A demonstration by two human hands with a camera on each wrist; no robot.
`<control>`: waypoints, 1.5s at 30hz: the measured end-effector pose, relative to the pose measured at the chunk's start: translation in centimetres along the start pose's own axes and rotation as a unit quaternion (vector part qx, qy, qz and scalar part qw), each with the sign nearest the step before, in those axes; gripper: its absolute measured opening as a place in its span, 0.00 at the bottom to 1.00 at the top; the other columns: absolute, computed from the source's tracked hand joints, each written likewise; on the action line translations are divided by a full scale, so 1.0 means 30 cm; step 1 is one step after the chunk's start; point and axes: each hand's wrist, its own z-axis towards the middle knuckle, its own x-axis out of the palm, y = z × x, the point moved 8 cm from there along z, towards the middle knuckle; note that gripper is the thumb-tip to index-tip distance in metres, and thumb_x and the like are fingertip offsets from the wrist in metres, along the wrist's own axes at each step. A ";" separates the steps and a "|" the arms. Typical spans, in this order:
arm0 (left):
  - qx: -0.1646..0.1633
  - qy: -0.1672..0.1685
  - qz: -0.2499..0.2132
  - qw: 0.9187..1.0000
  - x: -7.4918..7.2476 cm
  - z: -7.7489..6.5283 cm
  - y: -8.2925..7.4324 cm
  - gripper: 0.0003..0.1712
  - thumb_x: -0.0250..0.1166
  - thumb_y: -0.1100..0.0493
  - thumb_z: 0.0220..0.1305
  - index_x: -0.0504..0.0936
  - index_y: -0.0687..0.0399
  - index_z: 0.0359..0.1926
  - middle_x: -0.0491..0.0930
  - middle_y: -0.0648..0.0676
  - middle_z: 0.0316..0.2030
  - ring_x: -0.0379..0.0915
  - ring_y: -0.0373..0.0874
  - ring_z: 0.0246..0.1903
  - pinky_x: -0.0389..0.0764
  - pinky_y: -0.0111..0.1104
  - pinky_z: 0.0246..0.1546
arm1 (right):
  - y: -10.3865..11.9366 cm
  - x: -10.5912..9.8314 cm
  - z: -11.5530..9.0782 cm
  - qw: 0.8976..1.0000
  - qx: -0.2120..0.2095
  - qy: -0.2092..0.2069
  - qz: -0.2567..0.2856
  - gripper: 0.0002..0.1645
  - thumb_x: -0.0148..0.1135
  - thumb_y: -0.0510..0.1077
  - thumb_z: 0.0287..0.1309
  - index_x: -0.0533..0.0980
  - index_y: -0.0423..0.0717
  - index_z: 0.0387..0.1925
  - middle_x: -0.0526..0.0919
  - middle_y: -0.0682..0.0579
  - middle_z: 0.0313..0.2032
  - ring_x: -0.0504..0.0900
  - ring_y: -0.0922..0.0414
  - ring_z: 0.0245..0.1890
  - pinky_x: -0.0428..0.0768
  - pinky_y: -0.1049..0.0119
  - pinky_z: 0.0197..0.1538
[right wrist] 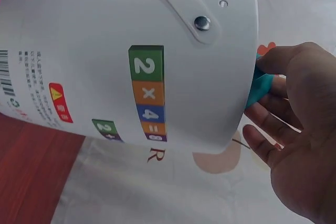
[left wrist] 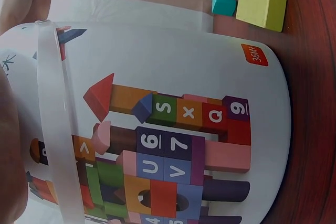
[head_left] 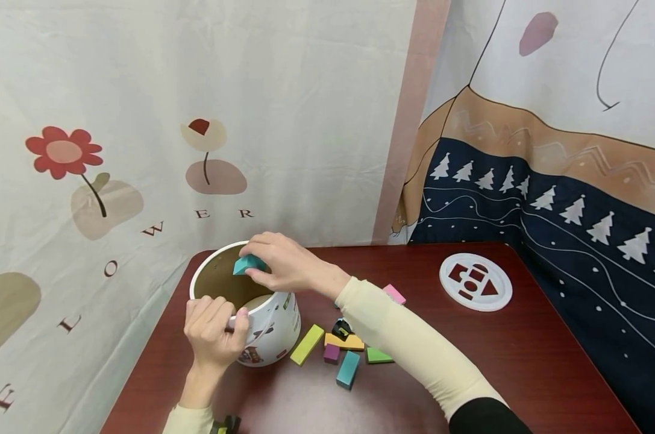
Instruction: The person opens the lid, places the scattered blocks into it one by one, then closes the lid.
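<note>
A white bucket printed with toy blocks stands at the table's left side, its mouth tilted toward me. My left hand grips the near rim, fingers over the edge and thumb beside them. At the bucket's mouth my right hand pinches a teal block between thumb and fingers. The right wrist view shows that teal block partly hidden behind the rim, held by the right hand. In the left wrist view the bucket's printed side and pale handle fill most of the picture.
Right of the bucket lie loose blocks: a yellow-green one, a teal one, a purple one, an orange one, a green one and a pink one. A white lid with shaped holes lies at the back right.
</note>
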 end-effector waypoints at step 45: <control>0.003 0.003 0.004 1.000 0.000 -0.004 -0.002 0.28 0.57 0.53 0.62 0.57 0.55 0.09 0.52 0.47 0.11 0.48 0.48 0.13 0.53 0.44 0.22 | -0.001 0.064 -0.018 0.997 0.031 0.038 -0.059 0.44 0.46 0.74 0.67 0.62 0.62 0.78 0.62 0.54 0.75 0.53 0.56 0.75 0.51 0.57 0.76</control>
